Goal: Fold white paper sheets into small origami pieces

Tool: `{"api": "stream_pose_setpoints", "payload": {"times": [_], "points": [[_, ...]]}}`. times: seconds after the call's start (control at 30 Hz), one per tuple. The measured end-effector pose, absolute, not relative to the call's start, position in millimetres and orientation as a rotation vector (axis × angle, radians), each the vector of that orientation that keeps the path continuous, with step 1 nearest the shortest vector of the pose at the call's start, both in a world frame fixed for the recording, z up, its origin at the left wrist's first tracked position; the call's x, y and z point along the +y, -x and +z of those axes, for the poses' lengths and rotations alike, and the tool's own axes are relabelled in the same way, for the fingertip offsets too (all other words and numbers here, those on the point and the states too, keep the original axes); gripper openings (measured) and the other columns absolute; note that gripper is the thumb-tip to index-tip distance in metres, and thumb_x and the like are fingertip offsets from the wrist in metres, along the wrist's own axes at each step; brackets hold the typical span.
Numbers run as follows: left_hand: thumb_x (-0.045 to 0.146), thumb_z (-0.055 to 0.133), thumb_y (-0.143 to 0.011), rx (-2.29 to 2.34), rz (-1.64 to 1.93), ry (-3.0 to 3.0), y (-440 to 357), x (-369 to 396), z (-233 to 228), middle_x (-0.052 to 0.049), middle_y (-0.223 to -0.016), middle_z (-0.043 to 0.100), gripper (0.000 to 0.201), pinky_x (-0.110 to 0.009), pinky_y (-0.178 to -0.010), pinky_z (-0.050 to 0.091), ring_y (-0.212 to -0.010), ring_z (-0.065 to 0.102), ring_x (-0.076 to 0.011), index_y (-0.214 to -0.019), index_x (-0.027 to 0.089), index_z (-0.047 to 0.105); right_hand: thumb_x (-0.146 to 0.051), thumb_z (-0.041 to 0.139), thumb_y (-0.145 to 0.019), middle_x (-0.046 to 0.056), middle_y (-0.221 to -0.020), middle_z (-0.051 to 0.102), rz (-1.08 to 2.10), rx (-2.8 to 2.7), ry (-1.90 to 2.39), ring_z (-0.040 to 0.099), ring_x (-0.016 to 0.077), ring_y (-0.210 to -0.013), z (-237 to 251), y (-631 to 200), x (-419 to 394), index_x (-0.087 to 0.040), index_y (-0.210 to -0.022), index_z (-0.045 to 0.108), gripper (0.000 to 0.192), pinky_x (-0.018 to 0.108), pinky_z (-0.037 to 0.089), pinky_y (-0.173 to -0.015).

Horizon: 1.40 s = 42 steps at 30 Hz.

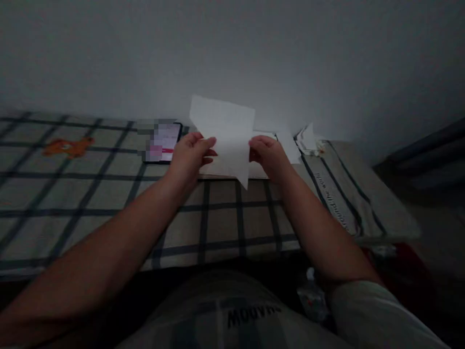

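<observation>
Nearest me is the person's shirt (pixel 218 312), its lettering half lost in shadow. Leftmost on the bench (pixel 109 186) lies an orange object (pixel 69 147), too dim to name, then a phone (pixel 167 140), partly pixelated. Above the bench, the left hand (pixel 189 152) and right hand (pixel 271 155) each have a grip pinching a white sheet (pixel 227 118), which partly hides papers (pixel 288 145). One corner points down toward the person; its long axis I can't tell.
</observation>
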<state>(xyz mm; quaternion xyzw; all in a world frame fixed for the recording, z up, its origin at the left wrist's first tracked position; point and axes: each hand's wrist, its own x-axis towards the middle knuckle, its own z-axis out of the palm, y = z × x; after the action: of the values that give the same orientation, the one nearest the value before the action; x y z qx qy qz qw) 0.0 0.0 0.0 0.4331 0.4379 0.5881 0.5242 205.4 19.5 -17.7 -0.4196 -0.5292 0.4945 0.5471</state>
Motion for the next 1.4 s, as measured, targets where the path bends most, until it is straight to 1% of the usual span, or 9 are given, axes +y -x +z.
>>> {"api": "stream_pose_setpoints", "payload": {"times": [0.13,0.37,0.5,0.63,0.83,1.1,1.2,1.3,1.4], "points": [[0.024,0.081,-0.069,1.056,1.354,-1.094,2,6,-9,0.006,-0.06,0.056,0.031,-0.015,-0.048,0.043,-0.058,0.064,-0.0088,-0.069,0.019,0.05,-0.034,0.068,-0.075,-0.006,-0.058,0.058,1.104,-1.247,1.054,0.053,0.0086,-0.054,-20,-211,23,-0.022,-0.073,0.063,0.013,0.024,0.043,-0.054],[0.023,0.08,-0.071,1.043,1.36,-1.046,3,11,-11,0.004,-0.061,0.059,0.027,-0.015,-0.049,0.044,-0.056,0.062,-0.0077,-0.067,0.018,0.054,-0.032,0.066,-0.078,-0.005,-0.057,0.055,1.091,-1.258,1.09,0.052,0.0087,-0.053,-21,-210,24,-0.022,-0.072,0.062,0.012,0.025,0.042,-0.053],[0.019,0.079,-0.072,1.066,1.419,-0.997,2,10,-9,0.004,-0.059,0.059,0.027,-0.015,-0.051,0.047,-0.055,0.061,-0.0074,-0.065,0.018,0.054,-0.037,0.069,-0.078,-0.004,-0.059,0.058,1.145,-1.301,1.085,0.053,0.0091,-0.055,-19,-210,21,-0.021,-0.075,0.065,0.017,0.026,0.044,-0.054],[0.02,0.079,-0.073,1.076,1.398,-1.007,3,9,-6,0.003,-0.059,0.059,0.028,-0.015,-0.051,0.047,-0.056,0.06,-0.0084,-0.063,0.018,0.053,-0.039,0.073,-0.076,-0.003,-0.06,0.06,1.129,-1.351,1.121,0.054,0.0091,-0.055,-19,-210,20,-0.02,-0.075,0.067,0.02,0.026,0.045,-0.055],[0.021,0.076,-0.077,1.047,1.416,-0.992,7,14,-10,0.002,-0.062,0.061,0.02,-0.016,-0.051,0.05,-0.054,0.057,-0.0074,-0.066,0.018,0.059,-0.037,0.073,-0.079,-0.003,-0.059,0.061,1.113,-1.425,1.16,0.053,0.0092,-0.053,-23,-213,24,-0.02,-0.074,0.068,0.019,0.026,0.045,-0.055],[0.016,0.077,-0.078,1.104,1.37,-1.004,5,15,-12,0.002,-0.055,0.057,0.029,-0.017,-0.053,0.051,-0.052,0.056,-0.0076,-0.057,0.017,0.056,-0.035,0.07,-0.082,-0.002,-0.063,0.061,1.174,-1.356,1.162,0.056,0.0101,-0.057,-17,-211,20,-0.02,-0.073,0.064,0.019,0.026,0.045,-0.057],[0.02,0.076,-0.079,1.071,1.381,-0.998,6,14,-10,0.001,-0.06,0.06,0.023,-0.017,-0.054,0.051,-0.055,0.058,-0.0079,-0.062,0.017,0.061,-0.031,0.069,-0.084,-0.003,-0.061,0.059,1.125,-1.358,1.204,0.054,0.0096,-0.055,-18,-212,21,-0.02,-0.071,0.064,0.018,0.026,0.044,-0.056],[0.018,0.076,-0.077,1.077,1.445,-0.958,10,15,-7,0.001,-0.067,0.064,0.014,-0.016,-0.056,0.05,-0.06,0.06,-0.0078,-0.07,0.017,0.064,-0.03,0.069,-0.084,-0.003,-0.061,0.059,1.118,-1.352,1.219,0.053,0.0097,-0.055,-20,-214,24,-0.02,-0.071,0.063,0.017,0.027,0.043,-0.056],[0.017,0.075,-0.076,1.108,1.44,-0.95,12,18,-4,0.002,-0.067,0.064,0.015,-0.015,-0.056,0.049,-0.059,0.06,-0.007,-0.07,0.017,0.062,-0.03,0.07,-0.083,-0.002,-0.061,0.059,1.114,-1.363,1.209,0.053,0.0098,-0.054,-21,-214,25,-0.02,-0.071,0.063,0.017,0.027,0.043,-0.055]]}}
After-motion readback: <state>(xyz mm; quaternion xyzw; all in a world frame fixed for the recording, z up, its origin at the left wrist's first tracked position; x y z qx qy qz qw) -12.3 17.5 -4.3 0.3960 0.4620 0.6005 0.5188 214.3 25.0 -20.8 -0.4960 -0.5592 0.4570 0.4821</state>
